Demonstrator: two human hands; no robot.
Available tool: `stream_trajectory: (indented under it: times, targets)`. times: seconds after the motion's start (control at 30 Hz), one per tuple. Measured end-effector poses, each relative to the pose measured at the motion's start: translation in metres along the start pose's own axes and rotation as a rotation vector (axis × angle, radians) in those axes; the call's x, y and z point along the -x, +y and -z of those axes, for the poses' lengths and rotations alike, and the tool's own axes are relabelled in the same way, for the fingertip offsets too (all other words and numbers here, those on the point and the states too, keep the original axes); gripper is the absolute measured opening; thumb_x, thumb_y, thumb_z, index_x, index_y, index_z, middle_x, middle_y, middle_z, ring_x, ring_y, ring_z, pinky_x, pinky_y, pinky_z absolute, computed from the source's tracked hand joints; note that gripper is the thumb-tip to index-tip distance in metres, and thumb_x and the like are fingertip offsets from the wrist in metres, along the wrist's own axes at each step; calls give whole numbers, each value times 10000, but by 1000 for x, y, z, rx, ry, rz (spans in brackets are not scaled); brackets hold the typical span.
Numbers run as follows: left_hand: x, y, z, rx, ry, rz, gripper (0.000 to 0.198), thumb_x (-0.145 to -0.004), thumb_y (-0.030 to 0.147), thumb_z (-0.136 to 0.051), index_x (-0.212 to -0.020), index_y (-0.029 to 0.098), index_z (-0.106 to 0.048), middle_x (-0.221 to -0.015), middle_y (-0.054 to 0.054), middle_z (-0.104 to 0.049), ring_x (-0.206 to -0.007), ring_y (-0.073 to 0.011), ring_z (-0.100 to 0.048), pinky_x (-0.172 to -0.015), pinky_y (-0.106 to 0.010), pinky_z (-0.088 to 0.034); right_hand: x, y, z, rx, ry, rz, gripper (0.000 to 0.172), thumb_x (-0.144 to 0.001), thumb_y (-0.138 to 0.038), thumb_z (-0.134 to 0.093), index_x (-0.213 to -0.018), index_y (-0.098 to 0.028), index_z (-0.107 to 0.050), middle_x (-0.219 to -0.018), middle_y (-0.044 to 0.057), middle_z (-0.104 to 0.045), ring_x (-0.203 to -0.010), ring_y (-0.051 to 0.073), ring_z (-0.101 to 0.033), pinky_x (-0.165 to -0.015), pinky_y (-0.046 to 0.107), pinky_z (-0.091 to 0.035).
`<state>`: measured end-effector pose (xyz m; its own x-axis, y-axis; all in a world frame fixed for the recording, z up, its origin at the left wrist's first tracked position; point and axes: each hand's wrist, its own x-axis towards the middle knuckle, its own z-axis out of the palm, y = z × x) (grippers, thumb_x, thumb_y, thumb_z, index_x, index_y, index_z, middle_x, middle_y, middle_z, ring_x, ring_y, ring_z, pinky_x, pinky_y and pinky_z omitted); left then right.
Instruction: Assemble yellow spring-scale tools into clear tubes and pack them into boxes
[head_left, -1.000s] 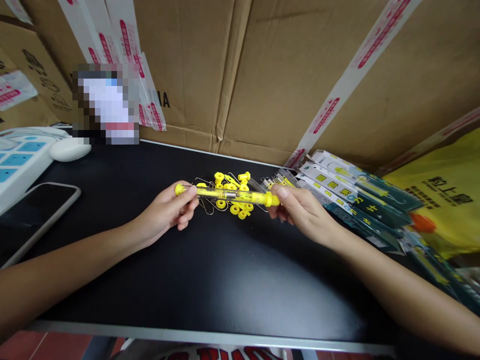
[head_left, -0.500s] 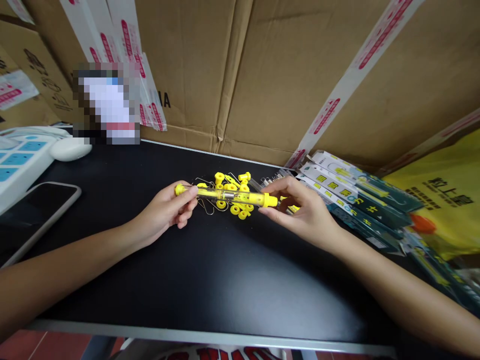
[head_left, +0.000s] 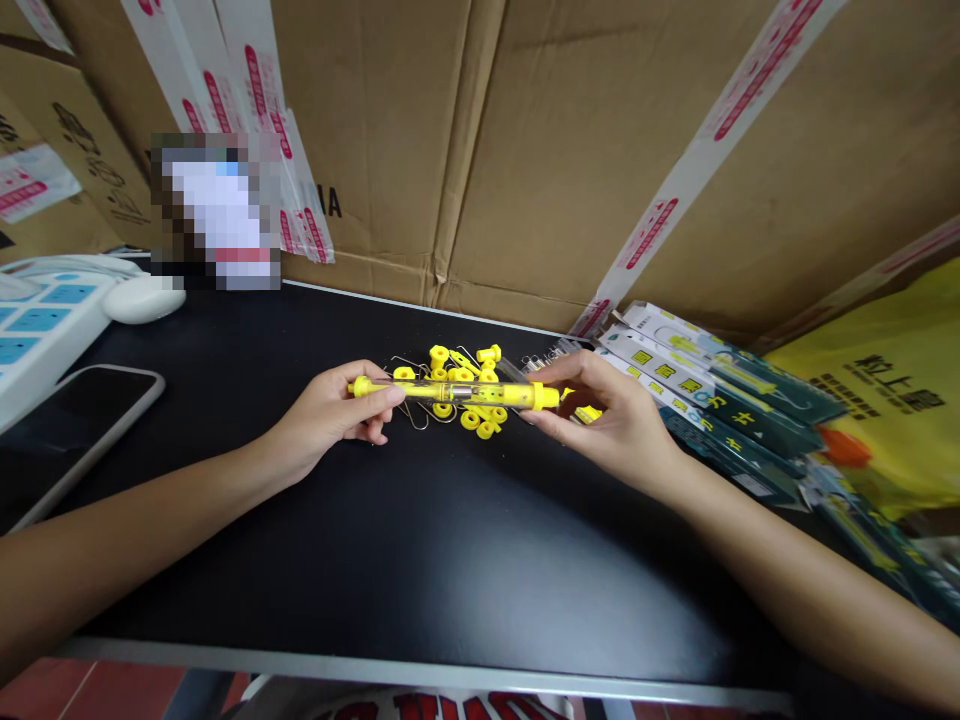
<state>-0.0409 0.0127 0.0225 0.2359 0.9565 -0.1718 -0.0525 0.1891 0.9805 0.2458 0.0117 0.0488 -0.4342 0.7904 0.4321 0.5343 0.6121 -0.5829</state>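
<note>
- Head view: the left hand [head_left: 334, 415] pinched one end of a clear yellow-capped tube [head_left: 457, 392], fingers closed on it.
- The right hand [head_left: 615, 420] gripped the other end, holding the tube level just above the black table [head_left: 420, 540].
- Loose yellow caps [head_left: 480, 425] and wire clips lay just behind — packaged cards [head_left: 712, 390] sat to the right.

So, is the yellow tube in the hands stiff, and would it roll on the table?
Probably stiff: the tube spans straight between the left hand and right hand. Likely light, as fingertips alone carry it. Round, so it may roll on the smooth table.
</note>
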Motion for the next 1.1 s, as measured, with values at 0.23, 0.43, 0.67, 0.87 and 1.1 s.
stream_trajectory:
  times: [0.23, 0.43, 0.67, 0.87, 1.1]
  targets:
    - [0, -3, 0, 4, -34, -28, 286, -792, 411, -690, -865, 177, -542, -641, 59, -561, -473, -42, -495, -519, -196, -523, -2, -7, 6, -97, -36, -16, 383, -779, -303, -742, -1089, -237, -527, -923, 30, -626, -749, 143, -627, -575, 245, -550]
    - [-1, -4, 1, 39, -43, -32, 296, -816, 437, -665, -902, 190, -526, -653, 59, -561, -469, -47, -491, -506, -201, -518, -3, -10, 8, -84, -66, -22, 332, -764, -326, -750, -982, -227, -520, -974, 52, -608, -754, 155, -622, -574, 267, -571]
    - [0, -4, 0, 54, -39, -44, 276, -823, 426, -659, -890, 190, -533, -661, 57, -552, -469, -44, -473, -498, -194, -501, -4, -12, 13, -17, -94, -30, 149, -853, -306, -640, -932, -231, -538, -911, 55, -609, -760, 166, -610, -583, 274, -555]
    - [-1, -5, 0, 61, -48, -53, 263, -831, 424, -650, -878, 193, -531, -673, 55, -548, -467, -44, -469, -495, -195, -494, -5, -10, 14, 1, -138, -53, 156, -874, -319, -621, -961, -220, -538, -872, 38, -610, -683, 136, -589, -561, 254, -528]
    - [0, -4, 0, 62, -44, -48, 272, -832, 431, -648, -876, 191, -529, -671, 57, -538, -471, -40, -464, -491, -185, -490, -5, -12, 13, -24, -135, -56, 199, -855, -325, -648, -968, -222, -520, -862, 31, -602, -694, 136, -591, -561, 248, -527]
